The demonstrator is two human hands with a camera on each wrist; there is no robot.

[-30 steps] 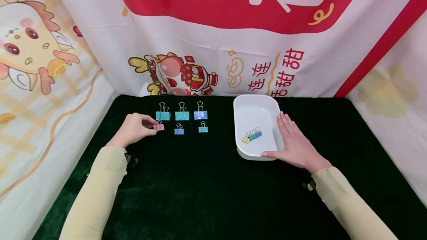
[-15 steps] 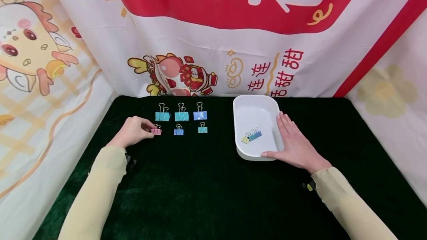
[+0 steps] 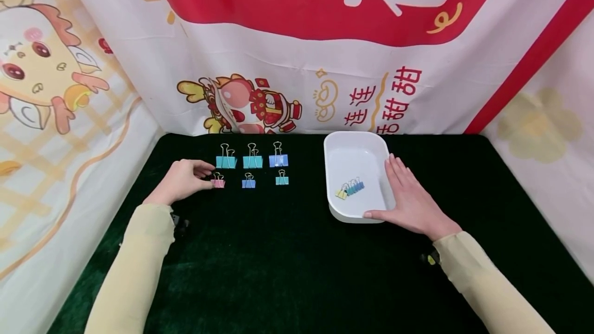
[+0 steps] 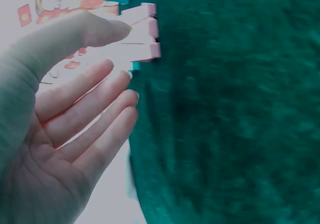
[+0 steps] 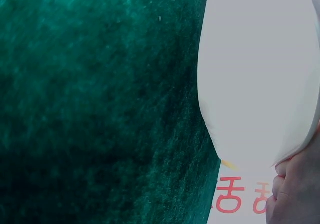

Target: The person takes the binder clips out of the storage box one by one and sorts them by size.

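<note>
"Where's the pink clip?"

"On the green cloth, well left of the tub, in a row of 3 level with the tub's middle. It's the clip farthest from the tub in that row."

"And the left hand?"

"Just beside the pink clip, on the side away from the tub. Its fingers are loosely extended, spread apart from the thumb. The thumb tip is right at the clip, but I can't tell whether it touches."

"What about the right hand?"

"On the tub's right side, its straight fingers laid along the wall and its thumb on the near rim."

"Any other clips?"

"Between the pink clip and the tub come the small blue clip, then the small teal clip. Left of the tub's far half is another row of 3: the left teal clip, the middle teal clip, and the big blue clip nearest the tub."

"Inside the tub?"

"The yellow clip, toward the near end, beside a bunch of blue-green clips too small to count."

"Behind it?"

"A red-and-white sheet."
</note>
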